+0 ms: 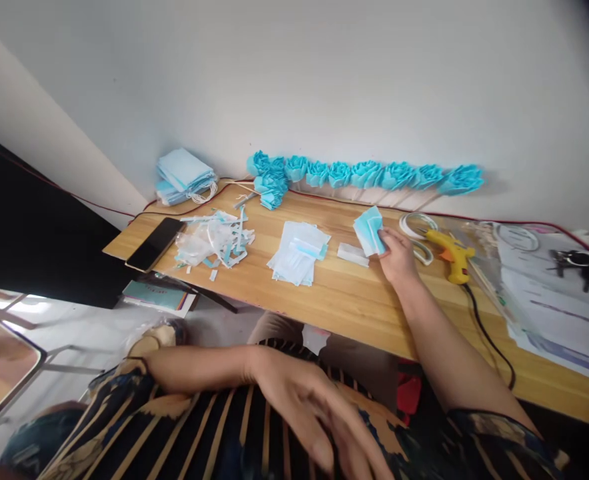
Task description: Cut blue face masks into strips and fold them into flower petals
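Wooden table (364,307) against pale wall (324,80): mixing, creasing and cord-snag risks.
Left to right: loose scraps (237,247) could be mixed into sheet pile (294,270) if brushed; left hand (302,397) is held off the table, loosely open, apparently empty; blue sheet (368,230) is pinched in right hand (397,257) above the table, could be creased by overtight grip; glue gun (449,247) could be tipped if its cord (476,317) is caught by right forearm (439,333).

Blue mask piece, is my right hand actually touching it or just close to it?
Touching. The head view shows the right hand gripping the blue mask piece at its lower right edge, with no gap between them.
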A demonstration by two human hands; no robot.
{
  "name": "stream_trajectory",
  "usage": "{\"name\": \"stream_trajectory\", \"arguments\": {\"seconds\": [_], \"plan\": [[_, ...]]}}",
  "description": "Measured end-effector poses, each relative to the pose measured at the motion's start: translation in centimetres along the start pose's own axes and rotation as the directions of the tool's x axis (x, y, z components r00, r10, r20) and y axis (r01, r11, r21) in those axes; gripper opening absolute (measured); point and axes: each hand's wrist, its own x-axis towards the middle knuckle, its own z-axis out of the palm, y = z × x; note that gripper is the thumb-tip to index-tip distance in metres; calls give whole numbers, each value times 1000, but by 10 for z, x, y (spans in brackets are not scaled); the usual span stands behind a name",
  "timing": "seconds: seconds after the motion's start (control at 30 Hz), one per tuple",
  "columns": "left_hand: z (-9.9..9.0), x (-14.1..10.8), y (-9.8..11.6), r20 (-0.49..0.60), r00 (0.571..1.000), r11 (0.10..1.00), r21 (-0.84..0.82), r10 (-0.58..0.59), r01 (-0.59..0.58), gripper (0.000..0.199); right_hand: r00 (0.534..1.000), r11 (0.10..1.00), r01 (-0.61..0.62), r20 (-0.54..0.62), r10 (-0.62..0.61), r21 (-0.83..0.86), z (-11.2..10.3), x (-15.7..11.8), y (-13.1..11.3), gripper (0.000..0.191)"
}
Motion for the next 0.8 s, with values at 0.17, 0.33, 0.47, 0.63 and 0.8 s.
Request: {"name": "stream_trajectory", "arguments": {"seconds": [0.17, 0.33, 0.47, 0.63, 0.8], "plan": [[-10, -27, -2, -568, 755, 938, 94, 326, -334, 39, 1000, 1000, -9, -13, 9, -17, 5, -7, -6, 31], [-79, -16, 15, -837, 407, 901, 209, 366, -379, 31, 996, 971, 87, 22, -85, -223, 7, -14, -14, 31], [-136, -10, 37, -903, 360, 879, 37, 233, -476, 41, 945, 832, 322, 105, -309, -451, 9, -23, -21, 29], [-171, -11, 46, -944, 304, 802, -80, 130, -592, 24, 835, 692, 546, 373, -405, -472, 12, -31, -27, 30], [-183, -16, 40, -978, 191, 835, -35, 84, -549, 32, 877, 723, 474, 199, -437, -503, 8, -28, -24, 32]]}}
